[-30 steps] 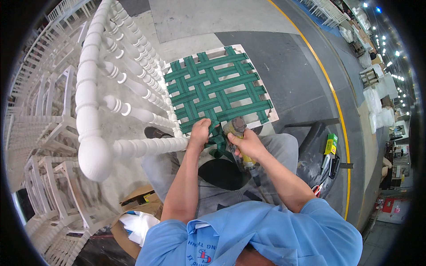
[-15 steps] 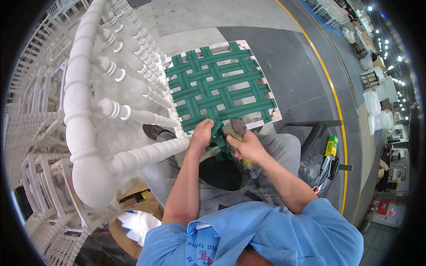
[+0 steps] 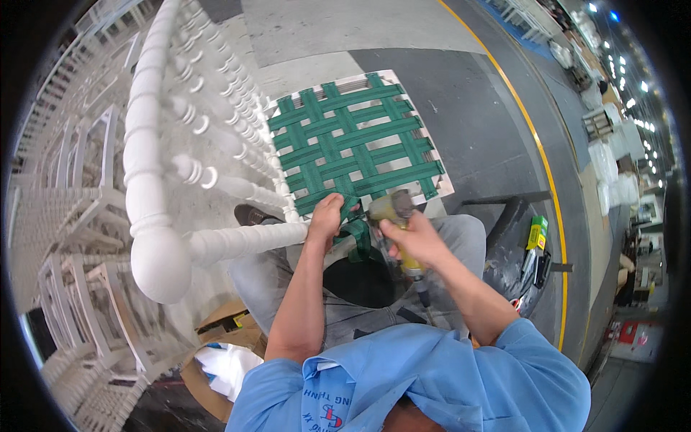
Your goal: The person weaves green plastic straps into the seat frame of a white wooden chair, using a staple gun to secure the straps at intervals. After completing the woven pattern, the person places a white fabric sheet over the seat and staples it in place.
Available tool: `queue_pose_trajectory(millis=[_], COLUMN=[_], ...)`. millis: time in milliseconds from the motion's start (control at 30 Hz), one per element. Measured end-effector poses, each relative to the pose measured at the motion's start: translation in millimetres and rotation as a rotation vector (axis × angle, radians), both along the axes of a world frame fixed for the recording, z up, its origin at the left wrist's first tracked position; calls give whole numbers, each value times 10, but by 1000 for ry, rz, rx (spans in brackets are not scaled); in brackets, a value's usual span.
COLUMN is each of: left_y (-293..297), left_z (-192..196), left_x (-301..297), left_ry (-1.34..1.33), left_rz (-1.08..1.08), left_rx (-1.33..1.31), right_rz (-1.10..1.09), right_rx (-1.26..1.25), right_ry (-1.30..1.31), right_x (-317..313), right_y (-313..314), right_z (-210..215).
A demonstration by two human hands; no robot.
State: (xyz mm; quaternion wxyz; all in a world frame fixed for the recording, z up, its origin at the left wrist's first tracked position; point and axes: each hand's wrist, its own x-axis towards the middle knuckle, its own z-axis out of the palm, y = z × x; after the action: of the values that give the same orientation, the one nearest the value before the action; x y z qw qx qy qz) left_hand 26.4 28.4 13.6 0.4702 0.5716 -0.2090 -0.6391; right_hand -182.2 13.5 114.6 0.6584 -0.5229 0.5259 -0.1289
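A white chair frame with turned, beaded posts [image 3: 147, 144] lies tipped in front of me. Green webbing straps [image 3: 324, 147] are woven in a basket pattern across its seat frame [image 3: 444, 180]. My left hand [image 3: 327, 218] is closed at the seat's near edge, pinching a green strap [image 3: 358, 234] whose loose part hangs in folds below. In my right hand [image 3: 416, 239] is a yellow and grey air staple gun [image 3: 410, 263]. Its head is near the seat's near edge, just right of the strap, and looks blurred. A coupling hangs from its handle end.
On the right, a black padded surface [image 3: 504, 270] bears a green and yellow box [image 3: 537, 234] and several hand tools. A cardboard box [image 3: 252, 337] with white material stands at lower left. More white chair frames [image 3: 108, 288] crowd the left. A yellow floor line [image 3: 536, 137] runs along the right.
The staple gun and my right hand have shifted slightly right, away from the strap. The chair's near post has shifted right and up in the picture. My left hand keeps its grip.
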Motion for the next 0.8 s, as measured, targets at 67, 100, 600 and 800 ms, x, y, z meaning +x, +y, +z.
queue_pose_trajectory(millis=[67, 100, 600, 800], left_y=[32, 56, 381, 481], left_z=[-30, -55, -41, 107], left_x=[-34, -80, -673, -732], left_ry=[-46, -62, -734, -938], left_rz=[14, -2, -297, -362], left_rx=[-19, -33, -164, -295], right_rz=[-128, -204, -822, -778], right_rx=[-6, -34, 120, -39], right_ry=[-33, -35, -137, 607], right_x=[-412, -646, -4324, -4409], right_y=[10, 43, 792, 692], right_z=[271, 456, 185, -207])
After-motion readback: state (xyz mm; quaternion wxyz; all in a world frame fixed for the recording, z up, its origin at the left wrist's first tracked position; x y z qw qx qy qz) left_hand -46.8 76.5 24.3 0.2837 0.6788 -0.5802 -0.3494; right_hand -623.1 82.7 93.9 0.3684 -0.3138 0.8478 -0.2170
